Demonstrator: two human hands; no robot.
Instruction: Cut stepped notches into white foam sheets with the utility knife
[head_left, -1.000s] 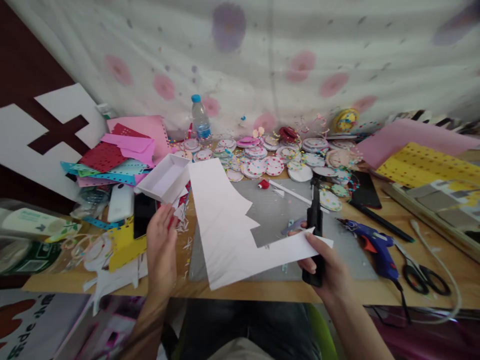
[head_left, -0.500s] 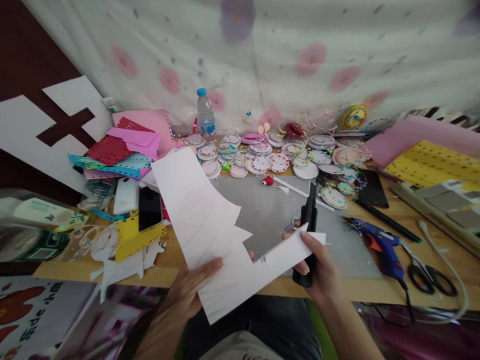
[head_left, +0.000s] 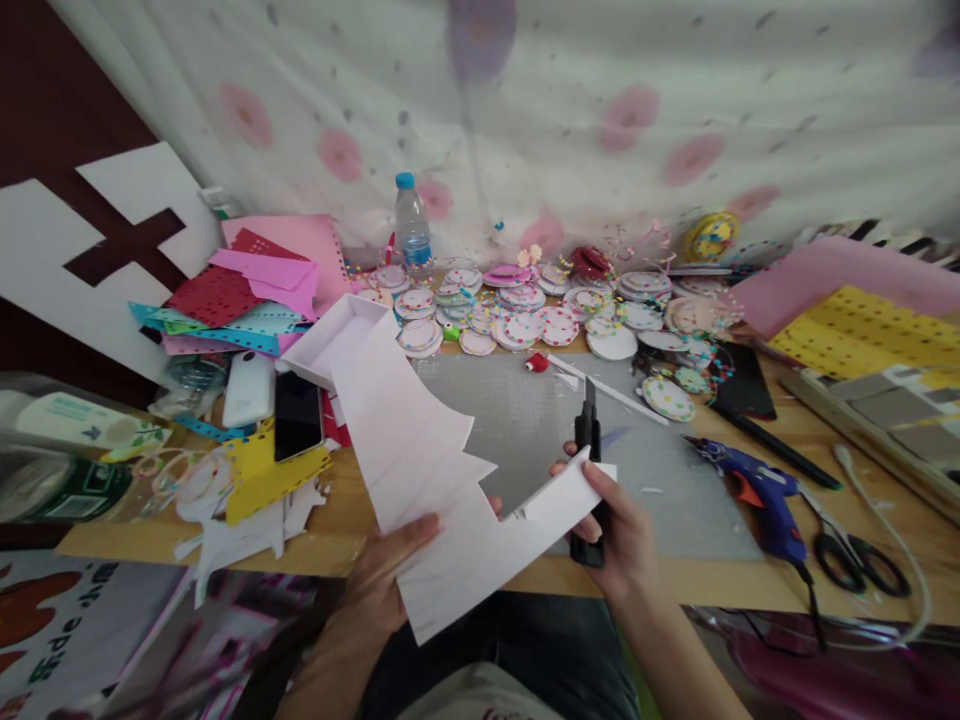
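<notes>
A large piece of white card [head_left: 420, 470] with a jagged notch and a curved edge is held up over the table's front edge. My left hand [head_left: 390, 570] is closed on its lower left side, thumb on top and most fingers hidden beneath. My right hand [head_left: 619, 530] grips a black utility knife [head_left: 588, 430], blade out and pointing up and away. The same hand's thumb presses on the card's narrow right arm, whose edge is folded or bent up. Under the card lies a grey cutting mat [head_left: 517, 400].
Small decorated discs [head_left: 525, 325] crowd the back, near a water bottle [head_left: 412, 225]. To the right lie a blue glue gun [head_left: 757, 490] and scissors [head_left: 855, 555]. On the left are a white box [head_left: 330, 345], a phone [head_left: 298, 415] and coloured sheets [head_left: 240, 285].
My right hand, with the knife and the card's right arm, has shifted left and closer to my left hand. The card has tilted slightly, uncovering the white box behind it.
</notes>
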